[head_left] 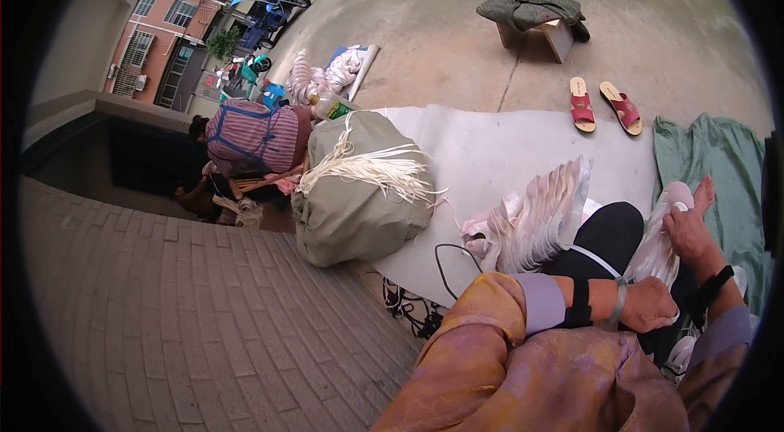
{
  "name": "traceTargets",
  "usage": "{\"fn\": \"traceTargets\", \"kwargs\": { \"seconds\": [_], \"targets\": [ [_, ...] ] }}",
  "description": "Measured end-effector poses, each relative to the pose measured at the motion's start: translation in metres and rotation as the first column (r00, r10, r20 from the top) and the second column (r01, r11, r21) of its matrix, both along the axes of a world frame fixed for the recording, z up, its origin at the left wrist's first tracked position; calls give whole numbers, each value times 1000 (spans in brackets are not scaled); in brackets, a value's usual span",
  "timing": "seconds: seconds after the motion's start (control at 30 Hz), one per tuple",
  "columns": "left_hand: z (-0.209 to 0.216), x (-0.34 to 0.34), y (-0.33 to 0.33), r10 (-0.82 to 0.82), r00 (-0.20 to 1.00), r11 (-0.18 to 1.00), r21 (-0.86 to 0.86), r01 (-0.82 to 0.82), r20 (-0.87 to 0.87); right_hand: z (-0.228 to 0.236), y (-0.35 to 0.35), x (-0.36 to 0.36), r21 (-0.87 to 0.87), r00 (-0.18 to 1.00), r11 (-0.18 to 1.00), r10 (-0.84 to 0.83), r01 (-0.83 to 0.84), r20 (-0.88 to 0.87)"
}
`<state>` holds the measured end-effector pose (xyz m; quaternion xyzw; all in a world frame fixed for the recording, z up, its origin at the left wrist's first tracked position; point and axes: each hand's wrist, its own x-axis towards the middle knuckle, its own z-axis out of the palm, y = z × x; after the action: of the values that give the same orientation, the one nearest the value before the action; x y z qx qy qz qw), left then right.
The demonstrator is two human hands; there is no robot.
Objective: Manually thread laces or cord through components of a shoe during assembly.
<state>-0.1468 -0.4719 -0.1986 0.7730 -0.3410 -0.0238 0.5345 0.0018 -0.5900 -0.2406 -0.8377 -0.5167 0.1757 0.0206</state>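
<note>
A: Why does the white bundle lie across the black-clad knee?

B: It looks propped there so the leg carries its weight and both hands can work it. It sits at the near right, between them.

A: How are the hands set?

B: The left hand is curled into a loose fist at the bundle's near end, fingers closed on it, a thin white strap running over the wrist. The right hand lies flatter on the far end, fingers bent over the top, pressing more than gripping as far as I can judge.

A: And the arms?

B: Left forearm crosses from the left, sleeve pushed back; right comes up from the near right edge.

A: Around them?

B: A fan of pale pieces just left of the knee, on a grey mat. Further left, a stuffed green sack topped with white strips. Red sandals far off on the concrete; another person sits far left.
</note>
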Motion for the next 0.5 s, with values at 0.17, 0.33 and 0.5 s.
{"fn": "traceTargets", "kwargs": {
  "seconds": [0.17,0.33,0.5],
  "targets": [
    [-1,3,-2,10,1000,1000,-24,-10,1,-6,9,-7,607,697,792,-400,-64,595],
    [-3,-2,-11,42,998,999,-21,-43,-37,-33,3,-11,401,771,663,-492,633,-404],
    [15,0,-10,-221,739,958,-282,44,-636,-33,-1,-16,621,876,670,-478,407,-59]
  ]
}}
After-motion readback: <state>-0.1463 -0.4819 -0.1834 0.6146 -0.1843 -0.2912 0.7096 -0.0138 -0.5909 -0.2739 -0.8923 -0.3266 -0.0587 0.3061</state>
